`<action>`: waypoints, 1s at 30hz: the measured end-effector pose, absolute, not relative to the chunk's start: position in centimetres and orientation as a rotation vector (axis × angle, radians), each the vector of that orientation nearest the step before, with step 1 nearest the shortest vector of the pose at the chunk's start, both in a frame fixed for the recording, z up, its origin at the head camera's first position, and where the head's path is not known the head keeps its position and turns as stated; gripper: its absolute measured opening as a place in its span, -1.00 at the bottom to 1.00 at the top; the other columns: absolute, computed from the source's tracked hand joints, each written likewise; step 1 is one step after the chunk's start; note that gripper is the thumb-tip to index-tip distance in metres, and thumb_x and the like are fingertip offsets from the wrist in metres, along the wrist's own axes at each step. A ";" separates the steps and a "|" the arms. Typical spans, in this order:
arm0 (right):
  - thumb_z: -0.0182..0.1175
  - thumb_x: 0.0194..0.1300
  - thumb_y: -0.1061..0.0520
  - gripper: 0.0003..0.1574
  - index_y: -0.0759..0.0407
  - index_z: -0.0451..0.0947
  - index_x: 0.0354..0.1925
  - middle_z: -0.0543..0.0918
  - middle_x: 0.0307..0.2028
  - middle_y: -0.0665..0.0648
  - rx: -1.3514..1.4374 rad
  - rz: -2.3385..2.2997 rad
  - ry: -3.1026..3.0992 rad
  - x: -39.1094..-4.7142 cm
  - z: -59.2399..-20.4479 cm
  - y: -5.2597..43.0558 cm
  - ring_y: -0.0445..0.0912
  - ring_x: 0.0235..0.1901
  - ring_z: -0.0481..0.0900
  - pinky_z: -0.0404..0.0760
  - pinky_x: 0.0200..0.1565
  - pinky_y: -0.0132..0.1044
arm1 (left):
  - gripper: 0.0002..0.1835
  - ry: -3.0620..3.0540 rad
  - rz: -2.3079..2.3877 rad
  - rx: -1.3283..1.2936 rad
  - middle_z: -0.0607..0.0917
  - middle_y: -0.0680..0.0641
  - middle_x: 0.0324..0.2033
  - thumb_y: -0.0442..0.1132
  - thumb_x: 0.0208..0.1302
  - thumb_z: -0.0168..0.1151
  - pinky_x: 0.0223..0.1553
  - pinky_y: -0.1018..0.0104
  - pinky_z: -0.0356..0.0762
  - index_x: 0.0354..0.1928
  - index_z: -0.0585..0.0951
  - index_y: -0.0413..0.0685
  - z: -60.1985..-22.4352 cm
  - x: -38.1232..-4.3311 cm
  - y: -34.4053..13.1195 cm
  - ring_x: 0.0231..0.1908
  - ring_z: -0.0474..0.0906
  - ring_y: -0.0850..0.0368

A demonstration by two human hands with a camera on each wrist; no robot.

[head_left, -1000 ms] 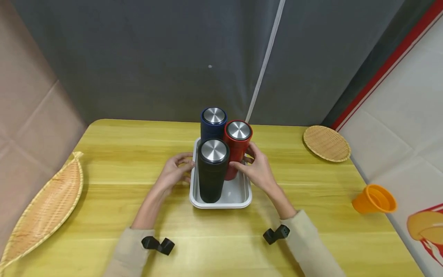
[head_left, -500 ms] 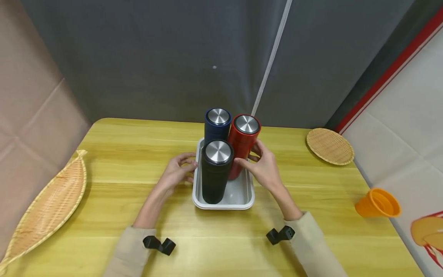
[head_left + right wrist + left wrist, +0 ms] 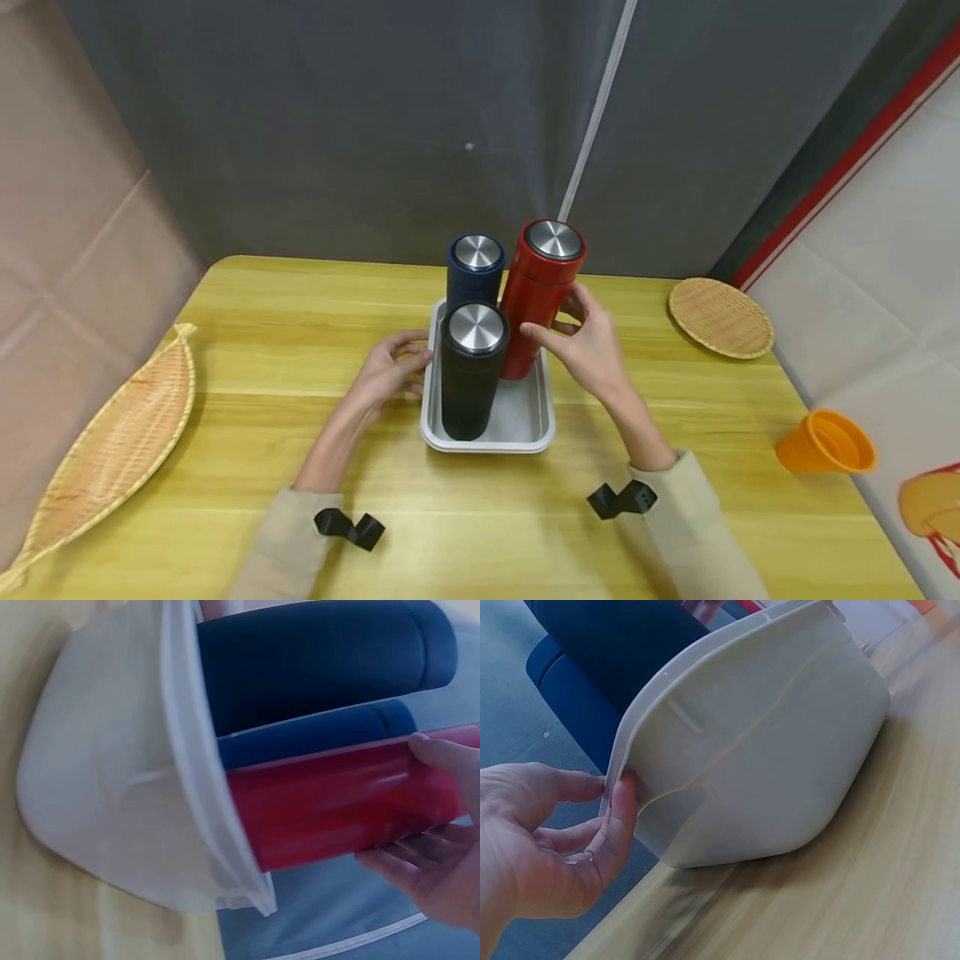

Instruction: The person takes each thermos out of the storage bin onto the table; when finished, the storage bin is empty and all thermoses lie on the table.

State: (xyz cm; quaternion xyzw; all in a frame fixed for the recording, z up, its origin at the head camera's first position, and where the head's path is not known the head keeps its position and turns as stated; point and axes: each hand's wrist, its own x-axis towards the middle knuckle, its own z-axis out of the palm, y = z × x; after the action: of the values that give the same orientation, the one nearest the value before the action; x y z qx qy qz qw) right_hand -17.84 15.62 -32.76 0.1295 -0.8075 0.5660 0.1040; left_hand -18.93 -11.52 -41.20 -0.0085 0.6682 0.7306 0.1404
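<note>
A light grey plastic bin [image 3: 525, 419] stands on the wooden table with three thermos bottles upright in it. My left hand [image 3: 386, 372] pinches the bin's left rim between thumb and fingers, as the left wrist view shows. My right hand [image 3: 588, 342] grips the red thermos [image 3: 536, 300] by its side, thumb in front and fingers behind. The red thermos stands higher than the others, leaning slightly right, its lower end still inside the bin. The black thermos [image 3: 472, 383] is at the front left, partly covering the navy blue thermos [image 3: 474, 283] behind it.
A long woven basket [image 3: 123, 442] lies at the table's left edge. On the right are a round woven tray [image 3: 720, 318] and an orange cup [image 3: 821, 444] tipped toward me. Behind the table hangs a dark grey curtain [image 3: 337, 133].
My right hand has raised the red thermos partway up out of the bin and a little to the right. The left hand keeps its place at the rim; the view has shifted slightly.
</note>
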 end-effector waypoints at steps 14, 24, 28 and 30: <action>0.44 0.09 0.20 -0.27 0.21 0.40 0.22 0.61 0.03 0.10 0.433 1.603 -2.317 -17.6 -30.0 16.5 -0.06 -0.04 0.58 0.65 -0.04 -0.16 | -0.53 1.934 2.099 -0.039 0.53 -0.18 -0.13 -0.38 0.35 0.17 -0.48 0.30 0.66 0.27 0.37 -0.27 -41.2 -18.6 -11.6 -0.43 0.56 0.12; 0.47 0.07 0.19 -0.22 0.16 0.41 0.24 0.59 0.04 0.07 0.374 1.423 -2.323 -17.8 -29.1 18.2 -0.07 0.00 0.57 0.64 -0.02 -0.16 | -0.51 1.932 2.086 -0.041 0.54 -0.18 -0.13 -0.37 0.34 0.18 -0.47 0.31 0.66 0.28 0.36 -0.27 -41.3 -18.7 -11.7 -0.44 0.56 0.11; 0.47 0.06 0.17 -0.20 0.17 0.39 0.25 0.60 0.04 0.07 0.329 1.380 -2.311 -17.6 -28.9 18.6 -0.07 -0.02 0.57 0.64 -0.02 -0.15 | -0.51 1.934 2.080 -0.051 0.55 -0.17 -0.13 -0.36 0.34 0.19 -0.46 0.29 0.66 0.28 0.37 -0.24 -41.3 -18.7 -11.7 -0.44 0.56 0.11; 0.47 0.06 0.17 -0.20 0.17 0.39 0.25 0.60 0.03 0.08 0.312 1.374 -2.302 -17.7 -28.8 18.8 -0.07 -0.04 0.58 0.65 -0.04 -0.18 | -0.52 1.936 2.082 -0.055 0.55 -0.17 -0.12 -0.36 0.34 0.19 -0.46 0.28 0.67 0.28 0.38 -0.22 -41.3 -18.9 -11.7 -0.43 0.56 0.10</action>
State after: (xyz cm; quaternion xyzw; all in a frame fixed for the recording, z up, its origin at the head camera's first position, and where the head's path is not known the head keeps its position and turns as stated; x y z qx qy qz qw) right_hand -17.72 18.84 -28.83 0.1127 -0.8322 0.4967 0.2193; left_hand -18.87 -11.72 -41.34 -0.0190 0.6733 0.7240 0.1484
